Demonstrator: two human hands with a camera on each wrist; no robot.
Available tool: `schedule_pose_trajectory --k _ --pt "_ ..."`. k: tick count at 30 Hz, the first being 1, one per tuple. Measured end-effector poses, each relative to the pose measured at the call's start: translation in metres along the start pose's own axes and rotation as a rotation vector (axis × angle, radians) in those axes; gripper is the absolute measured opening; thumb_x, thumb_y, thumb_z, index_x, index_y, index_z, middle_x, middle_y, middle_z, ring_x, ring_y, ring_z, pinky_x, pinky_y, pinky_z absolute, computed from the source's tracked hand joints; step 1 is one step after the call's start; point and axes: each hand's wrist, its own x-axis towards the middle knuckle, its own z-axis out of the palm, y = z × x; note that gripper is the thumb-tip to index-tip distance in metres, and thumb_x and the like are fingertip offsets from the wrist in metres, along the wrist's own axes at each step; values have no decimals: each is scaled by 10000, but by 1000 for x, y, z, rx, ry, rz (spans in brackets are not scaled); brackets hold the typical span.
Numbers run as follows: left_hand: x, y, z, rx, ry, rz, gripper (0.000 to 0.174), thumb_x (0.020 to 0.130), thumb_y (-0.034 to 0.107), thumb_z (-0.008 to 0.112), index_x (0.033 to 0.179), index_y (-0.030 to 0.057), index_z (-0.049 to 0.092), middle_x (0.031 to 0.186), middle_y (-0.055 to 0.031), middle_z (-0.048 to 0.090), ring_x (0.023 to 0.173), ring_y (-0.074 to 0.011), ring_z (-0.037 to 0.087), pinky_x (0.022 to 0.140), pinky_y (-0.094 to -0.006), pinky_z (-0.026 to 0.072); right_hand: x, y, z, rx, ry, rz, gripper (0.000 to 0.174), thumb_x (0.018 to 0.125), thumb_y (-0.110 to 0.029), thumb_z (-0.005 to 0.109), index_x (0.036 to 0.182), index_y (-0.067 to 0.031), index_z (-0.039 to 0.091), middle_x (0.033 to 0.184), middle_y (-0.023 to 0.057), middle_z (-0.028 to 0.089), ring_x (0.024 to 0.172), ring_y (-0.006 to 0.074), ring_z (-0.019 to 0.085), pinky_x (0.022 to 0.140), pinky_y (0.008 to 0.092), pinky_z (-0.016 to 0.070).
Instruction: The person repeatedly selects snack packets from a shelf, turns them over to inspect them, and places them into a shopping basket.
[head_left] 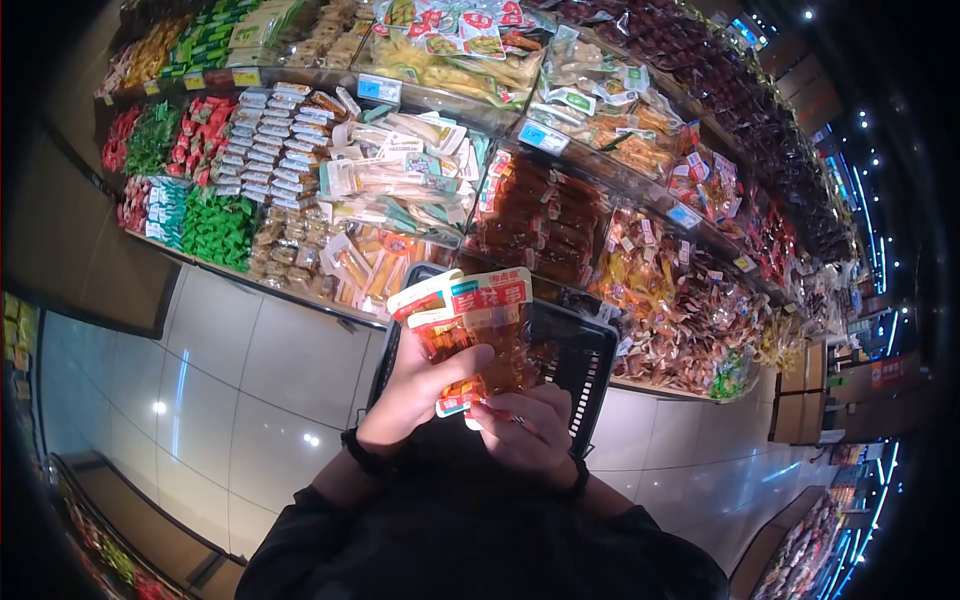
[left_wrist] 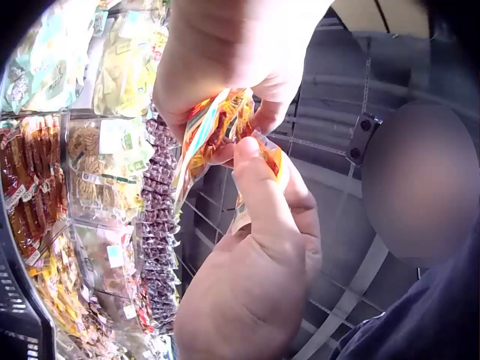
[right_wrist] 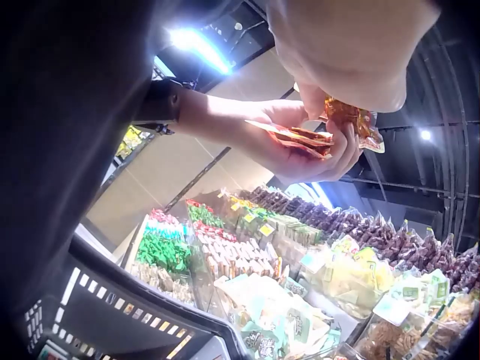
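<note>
In the head view my left hand [head_left: 425, 385] grips several orange-red snack packets [head_left: 490, 298] with white and red printed tops, its thumb across their front. They fan out above a black shopping basket. My right hand [head_left: 530, 425] pinches the lower end of a packet, close by the left fingers. From the left wrist, the left hand [left_wrist: 232, 52] comes from above and the right hand [left_wrist: 251, 262] from below, the clear-sided packets [left_wrist: 204, 139] between them. The right wrist view shows the packet edges [right_wrist: 300, 140] spread in the left hand [right_wrist: 262, 139], under the right hand [right_wrist: 352, 52].
The black basket [head_left: 605, 350] hangs just beneath the hands, against the display edge. Sloped bins of wrapped snacks curve across the front, with green packets [head_left: 215, 232], dark brown packs [head_left: 535, 210] and blue-white price tags [head_left: 543, 137]. Tiled floor [head_left: 205, 370] lies at left.
</note>
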Motion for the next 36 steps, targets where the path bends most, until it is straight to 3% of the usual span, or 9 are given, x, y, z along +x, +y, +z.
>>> schedule_pose_trajectory --k 11,13,16,20,21,26,28,29,36 --pt "2 0 -3 28 76 19 491 868 -11 709 1312 1 501 1191 -93 643 1089 -178 638 923 -339 533 7 3 8 27 -24 91 208 701 -34 832 840 -150 729 1056 18 678 863 190 570 739 315 461" --pt "4 -4 -3 22 119 64 470 866 -8 723 1291 -4 521 1175 -92 652 1058 -172 648 903 -332 539 4 8 11 120 -30 125 287 705 -6 803 952 -101 692 1103 87 675 923 248 614 769 374 477" --pt "15 -18 -16 253 242 157 454 860 -13 736 1267 -20 537 1142 -96 665 1021 -165 660 884 -323 543 3 16 32 95 62 355 200 725 6 804 856 -91 688 1123 114 676 920 236 613 801 338 488" --pt "22 -31 -27 335 377 100 402 850 -18 750 1208 -50 570 1092 -99 678 1003 -156 665 867 -314 545 -1 32 47 82 -54 404 314 753 -7 766 998 -21 570 1206 183 623 1078 357 594 912 446 479" --pt "23 -26 -31 466 237 28 533 873 -52 710 1329 7 440 1205 -120 625 1089 -196 640 912 -345 550 0 34 50 122 -78 389 373 754 -8 769 1042 -9 531 1228 199 608 1089 371 591 924 453 475" --pt "16 -13 -34 68 212 5 554 861 -21 718 1351 1 459 1228 -120 623 1103 -196 638 917 -336 541 14 30 36 72 -36 247 406 716 -47 834 1021 -37 566 1212 214 621 1047 354 622 856 425 517" --pt "8 1 -35 3 121 -23 574 872 13 710 1380 13 444 1252 -117 616 1145 -212 620 967 -363 516 9 18 30 75 17 172 457 677 -84 843 1063 -89 599 1305 214 570 1103 374 587 887 451 474" --pt "4 5 -34 21 78 -9 584 871 25 712 1388 12 440 1263 -116 613 1159 -218 612 993 -372 500 0 13 33 82 58 149 418 697 -149 848 1064 -154 648 1259 217 575 1094 340 577 857 421 470" --pt "-18 25 -23 144 -68 24 618 849 30 751 1389 8 451 1285 -113 612 1208 -211 589 1037 -376 466 -20 1 27 86 68 41 446 789 -300 820 1192 -209 651 1249 205 523 1066 292 553 812 435 468"
